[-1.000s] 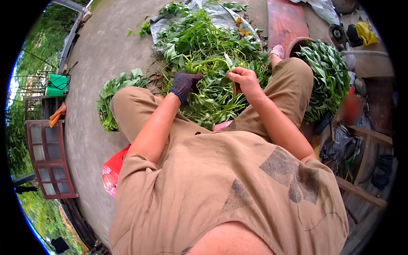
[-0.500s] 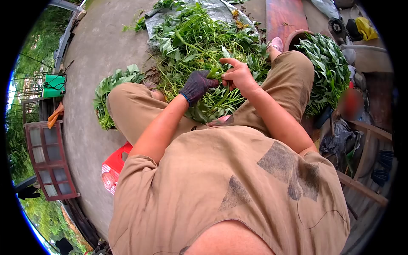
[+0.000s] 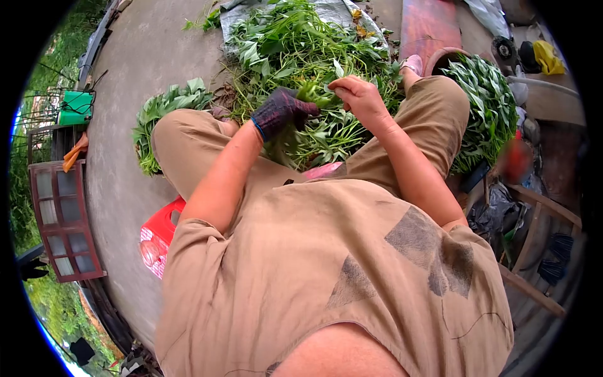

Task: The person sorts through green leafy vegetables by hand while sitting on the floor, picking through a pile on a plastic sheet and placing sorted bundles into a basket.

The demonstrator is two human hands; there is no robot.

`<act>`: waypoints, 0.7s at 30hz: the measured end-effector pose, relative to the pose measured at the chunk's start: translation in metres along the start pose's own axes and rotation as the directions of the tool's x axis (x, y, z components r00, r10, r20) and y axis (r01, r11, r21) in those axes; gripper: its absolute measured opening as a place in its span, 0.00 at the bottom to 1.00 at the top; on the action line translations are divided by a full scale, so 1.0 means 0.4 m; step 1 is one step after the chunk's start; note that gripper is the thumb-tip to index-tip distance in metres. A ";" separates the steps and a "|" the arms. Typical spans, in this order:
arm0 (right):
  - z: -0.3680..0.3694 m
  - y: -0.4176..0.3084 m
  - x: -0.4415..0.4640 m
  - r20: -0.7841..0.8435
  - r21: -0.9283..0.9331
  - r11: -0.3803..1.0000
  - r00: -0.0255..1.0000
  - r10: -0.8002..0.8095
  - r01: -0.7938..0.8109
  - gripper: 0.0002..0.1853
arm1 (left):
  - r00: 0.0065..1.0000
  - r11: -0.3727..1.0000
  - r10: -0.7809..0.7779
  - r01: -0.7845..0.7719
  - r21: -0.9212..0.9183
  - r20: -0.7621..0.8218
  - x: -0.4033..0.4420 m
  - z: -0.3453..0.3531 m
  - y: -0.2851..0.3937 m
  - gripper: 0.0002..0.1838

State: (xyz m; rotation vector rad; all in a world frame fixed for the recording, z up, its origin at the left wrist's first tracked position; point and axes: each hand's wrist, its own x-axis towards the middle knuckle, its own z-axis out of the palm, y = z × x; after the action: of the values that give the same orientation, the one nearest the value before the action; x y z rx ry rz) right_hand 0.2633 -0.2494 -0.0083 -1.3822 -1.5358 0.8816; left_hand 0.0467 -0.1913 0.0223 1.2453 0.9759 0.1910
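My left hand (image 3: 284,114), in a dark knitted glove with a blue cuff, is closed around leafy green stems (image 3: 312,94). Bare, my right hand (image 3: 361,100) pinches the other end of these stems with thumb and forefinger, just right of the glove. Under both hands spreads a large loose heap of leafy greens (image 3: 282,44), partly on a grey plastic sheet (image 3: 342,14). Beyond my left knee lies a neater bundle of greens (image 3: 169,110). A bigger stack of greens (image 3: 480,107) stands outside my right knee.
A red carton or bag (image 3: 162,229) sits by my left hip. Left of it, a reddish window frame (image 3: 66,220) and a green container (image 3: 75,108) stand along the edge. At the right are a round pot (image 3: 440,55), a reddish board (image 3: 429,28), black plastic (image 3: 496,210) and wooden bars (image 3: 534,286).
My left hand has shifted slightly left and nearer my body with the stems. The right forefinger, stretched out before, is now bent into a pinch. The camera view has moved slightly.
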 end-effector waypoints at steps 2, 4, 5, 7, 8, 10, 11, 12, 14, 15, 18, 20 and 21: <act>0.016 -0.014 -0.019 -0.002 -0.473 0.865 0.982 -0.189 0.165 0.06 | 0.991 0.995 0.002 0.010 0.095 -0.131 -0.019 -0.039 0.040 0.12; 0.043 -0.062 -0.039 -0.005 -0.706 0.704 0.994 -0.108 0.073 0.05 | 0.992 0.983 0.095 -0.080 0.164 -0.082 -0.031 -0.039 0.041 0.12; 0.044 -0.063 -0.037 0.018 -0.743 0.659 0.988 -0.152 0.115 0.04 | 0.994 0.988 0.087 -0.077 0.134 -0.070 -0.034 -0.037 0.034 0.12; 0.063 -0.054 -0.030 0.006 -0.797 0.600 0.993 -0.119 0.077 0.05 | 0.997 0.996 0.067 -0.064 0.064 -0.049 -0.047 -0.023 0.017 0.12; 0.075 -0.055 -0.027 0.002 -0.820 0.569 0.995 -0.104 0.061 0.05 | 0.996 0.993 0.073 -0.068 0.092 -0.055 -0.052 -0.020 0.015 0.13; 0.095 -0.071 -0.018 0.017 -0.822 0.570 0.999 0.049 -0.013 0.06 | 0.994 0.987 0.085 -0.074 0.146 -0.068 -0.075 -0.005 0.045 0.14; 0.101 -0.072 0.001 0.020 -0.824 0.565 0.996 0.091 -0.036 0.06 | 0.986 0.973 0.131 -0.107 0.203 -0.106 -0.068 -0.007 0.036 0.13; 0.108 -0.074 0.019 0.022 -0.827 0.559 0.991 0.134 -0.057 0.06 | 0.977 0.981 0.153 -0.132 0.141 -0.147 -0.072 -0.011 0.040 0.13; 0.118 -0.115 0.068 -0.045 -0.793 0.603 0.995 0.087 -0.088 0.07 | 0.956 0.983 0.184 -0.182 0.026 -0.230 -0.083 -0.026 0.056 0.12; 0.126 -0.148 0.097 -0.050 -0.814 0.574 0.995 0.086 -0.091 0.08 | 0.924 0.966 0.257 -0.246 0.074 -0.282 -0.072 -0.047 0.044 0.11; 0.085 -0.166 0.216 -0.152 -0.837 0.446 0.917 0.368 -0.318 0.13 | 0.847 0.893 0.421 -0.449 -0.013 -0.326 -0.151 -0.090 0.067 0.10; 0.003 -0.103 0.258 -0.231 -0.872 0.356 0.924 0.305 -0.336 0.16 | 0.775 0.843 0.432 -0.529 -0.099 -0.461 -0.202 -0.138 0.055 0.10; -0.018 -0.101 0.267 -0.210 -0.896 0.326 0.935 0.287 -0.301 0.16 | 0.701 0.775 0.462 -0.617 -0.136 -0.544 -0.198 -0.181 0.025 0.11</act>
State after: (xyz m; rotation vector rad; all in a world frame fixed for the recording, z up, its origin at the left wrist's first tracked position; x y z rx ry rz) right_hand 0.2535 -0.1494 0.0462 -2.5477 -1.8827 0.0720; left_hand -0.0486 -0.1847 0.0721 1.1824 0.9144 1.1467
